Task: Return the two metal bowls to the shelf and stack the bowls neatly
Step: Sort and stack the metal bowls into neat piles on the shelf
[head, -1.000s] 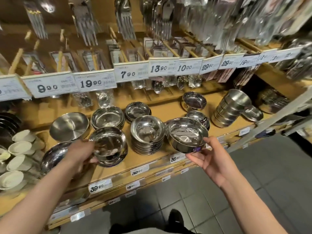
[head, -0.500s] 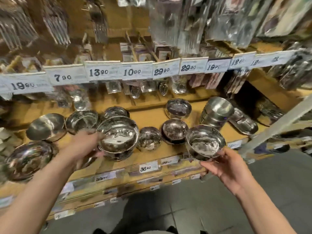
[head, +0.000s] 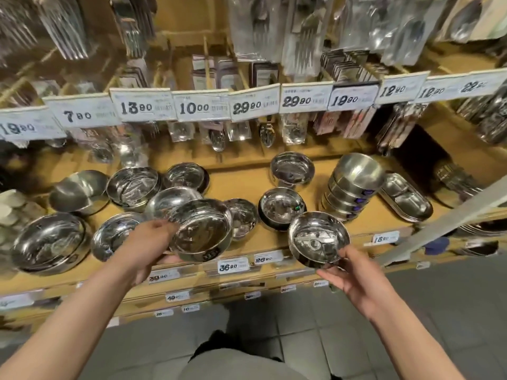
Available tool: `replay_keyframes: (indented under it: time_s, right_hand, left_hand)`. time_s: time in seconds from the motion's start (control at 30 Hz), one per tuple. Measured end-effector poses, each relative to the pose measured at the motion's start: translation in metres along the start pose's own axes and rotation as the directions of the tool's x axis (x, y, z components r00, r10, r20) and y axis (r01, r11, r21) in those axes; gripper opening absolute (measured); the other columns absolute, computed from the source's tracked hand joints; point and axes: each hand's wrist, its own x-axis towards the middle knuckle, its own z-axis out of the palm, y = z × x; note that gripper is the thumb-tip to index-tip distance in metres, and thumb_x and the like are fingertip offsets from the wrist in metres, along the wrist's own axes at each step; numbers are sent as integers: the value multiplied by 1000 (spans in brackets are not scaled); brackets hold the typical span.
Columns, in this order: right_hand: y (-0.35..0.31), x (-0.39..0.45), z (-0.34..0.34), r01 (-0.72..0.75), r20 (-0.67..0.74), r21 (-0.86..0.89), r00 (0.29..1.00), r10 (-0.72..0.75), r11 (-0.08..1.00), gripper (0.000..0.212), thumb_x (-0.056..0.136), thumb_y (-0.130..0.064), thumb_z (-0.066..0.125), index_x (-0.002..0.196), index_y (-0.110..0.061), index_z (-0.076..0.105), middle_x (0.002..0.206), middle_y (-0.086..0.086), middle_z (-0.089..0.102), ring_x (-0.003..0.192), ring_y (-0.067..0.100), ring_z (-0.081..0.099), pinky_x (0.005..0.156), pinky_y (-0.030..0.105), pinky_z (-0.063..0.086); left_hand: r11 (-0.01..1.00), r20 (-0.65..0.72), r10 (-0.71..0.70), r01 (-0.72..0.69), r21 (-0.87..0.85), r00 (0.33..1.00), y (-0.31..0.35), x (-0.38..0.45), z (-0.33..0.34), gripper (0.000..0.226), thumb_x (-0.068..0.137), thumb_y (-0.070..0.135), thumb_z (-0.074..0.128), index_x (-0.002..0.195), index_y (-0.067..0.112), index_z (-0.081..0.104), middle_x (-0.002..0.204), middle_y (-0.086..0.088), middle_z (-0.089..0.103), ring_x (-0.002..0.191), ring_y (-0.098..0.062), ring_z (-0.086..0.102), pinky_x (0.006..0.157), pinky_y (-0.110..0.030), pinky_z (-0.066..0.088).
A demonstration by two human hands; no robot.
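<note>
- Both hands are busy: the left hand (head: pixel 149 246) grasps a round shiny steel bowl (head: pixel 203 229) with the thumb on the near rim and the fingers under it, and the right hand (head: pixel 356 272) holds a second round shiny steel bowl (head: pixel 318 239) in the same manner by its near edge.
- Each bowl is kept mouth-up above the front edge of the yellow wooden shelf (head: pixel 238 182), not yet set down; I judge this grip leaves the bottom free for nesting.
- Just behind the left hand's bowl another steel bowl (head: pixel 167 201) stands on the shelf, probably the place to stack.
- Beyond the right hand's bowl sits a dark-rimmed steel bowl (head: pixel 282 207), and further to the right a tilted stack of steel bowls (head: pixel 354 185) leans.
- White price tags (head: pixel 203 106) hang well above both hands.
- Lowering straight should prevent the smooth metal from sliding.
</note>
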Motion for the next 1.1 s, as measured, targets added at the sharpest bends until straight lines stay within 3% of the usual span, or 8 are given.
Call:
replay_keyframes:
  time_s: [0.13, 0.2, 0.37, 0.53, 0.7, 0.8, 1.0, 1.1]
  right_hand:
    - [1, 0, 16, -12, 44, -30, 999, 14, 999, 20, 94, 2, 53, 113, -4, 52, 117, 26, 64, 102, 41, 62, 73, 51, 63]
    - [-4, -1, 30, -18, 93, -45, 995, 22, 999, 11, 93, 5, 52, 97, -5, 52, 96, 20, 69, 84, 35, 64, 69, 49, 65]
    - [-13, 1, 85, 0, 190, 1, 982, 0, 1000, 12, 93, 2, 53, 88, -9, 50, 64, 5, 67, 63, 22, 60, 61, 42, 64]
    - [0, 12, 129, -39, 190, -76, 980, 53, 996, 13, 98, -8, 55, 110, -5, 61, 100, 19, 73, 84, 28, 76, 57, 33, 63]
    - [16, 34, 159, -71, 99, -227, 991, 96, 971, 8, 100, -10, 56, 97, -6, 61, 85, 13, 75, 66, 19, 74, 47, 25, 60]
    - [22, 50, 173, -56, 48, -292, 996, 73, 955, 5, 100, -13, 59, 101, -8, 61, 94, 10, 70, 77, 17, 68, 44, 20, 55]
    - [35, 63, 181, -62, -13, -260, 998, 61, 964, 7, 99, -10, 60, 98, -3, 57, 111, 15, 65, 99, 25, 67, 63, 29, 62]
    - [40, 64, 180, -65, -36, -270, 998, 58, 961, 6, 99, -8, 61, 102, -3, 59, 112, 17, 64, 104, 27, 68, 61, 29, 62]
  left_hand:
    - [996, -74, 2, -8, -84, 997, 6, 11, -35, 19, 101, 13, 57, 91, 1, 69, 84, -19, 77, 73, -28, 75, 67, -35, 61]
    - [989, -127, 3, -22, -143, 992, 9, 15, -60, 19, 100, 12, 57, 88, 3, 69, 81, -17, 75, 65, -24, 72, 50, -28, 58]
    - [978, -301, -62, -2, -209, 952, -5, 9, -122, 14, 99, 10, 58, 91, 6, 69, 69, -7, 76, 56, -16, 72, 46, -26, 58]
    - [959, -386, -129, 16, -284, 914, -36, -14, -145, 14, 99, 10, 61, 89, 1, 65, 58, 0, 70, 46, -7, 66, 43, -25, 57]
    - [940, -347, -180, 57, -335, 921, -41, -31, -133, 12, 100, 4, 55, 91, 3, 64, 76, -11, 70, 46, -9, 68, 42, -23, 55]
    - [946, -262, -150, 61, -319, 953, -35, -34, -123, 11, 100, 5, 56, 93, 5, 64, 66, -4, 74, 52, -7, 70, 45, -23, 56]
    - [969, -188, -115, 69, -238, 975, -20, -25, -103, 11, 100, 11, 58, 102, 3, 66, 97, -13, 73, 68, -14, 75, 53, -30, 63]
    - [968, -145, -93, 55, -245, 985, -12, -18, -92, 9, 100, 8, 58, 95, 8, 66, 88, -9, 79, 76, -20, 78, 57, -35, 64]
